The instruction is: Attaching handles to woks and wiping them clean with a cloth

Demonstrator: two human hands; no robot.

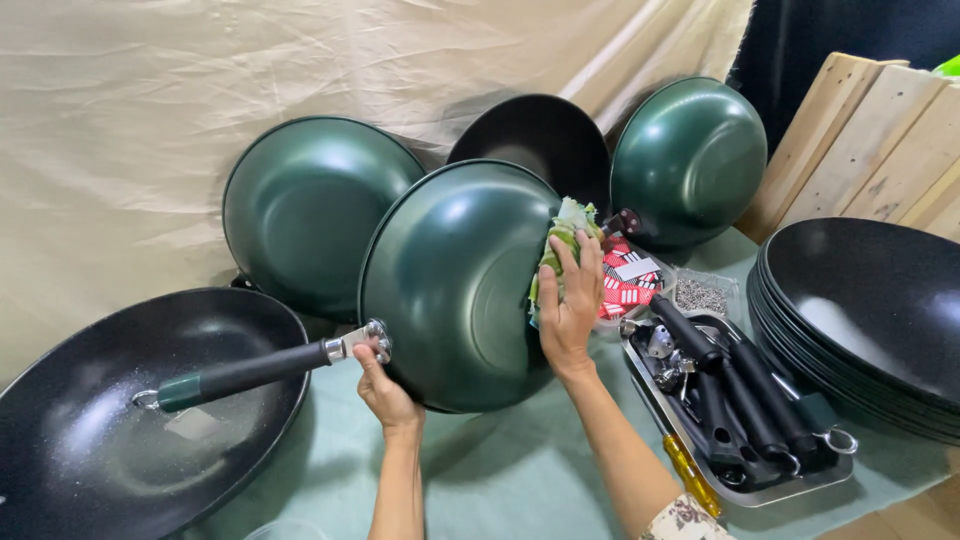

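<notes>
Here, hands (pixel 385 385) (pixel 570 310) hold wok (pixel 450 280) — cloth (pixel 562 240) pressed.

Three green wok undersides (pixel 455 285), two open black woks (pixel 110 400), one stack of black woks (pixel 870 320), one tray (pixel 790 490).

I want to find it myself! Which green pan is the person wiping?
Start at the beige cloth backdrop, where green woks lean. In front, the left hand holds up one green wok while the right hand presses a rag on it. Only this green one has a handle.
</notes>
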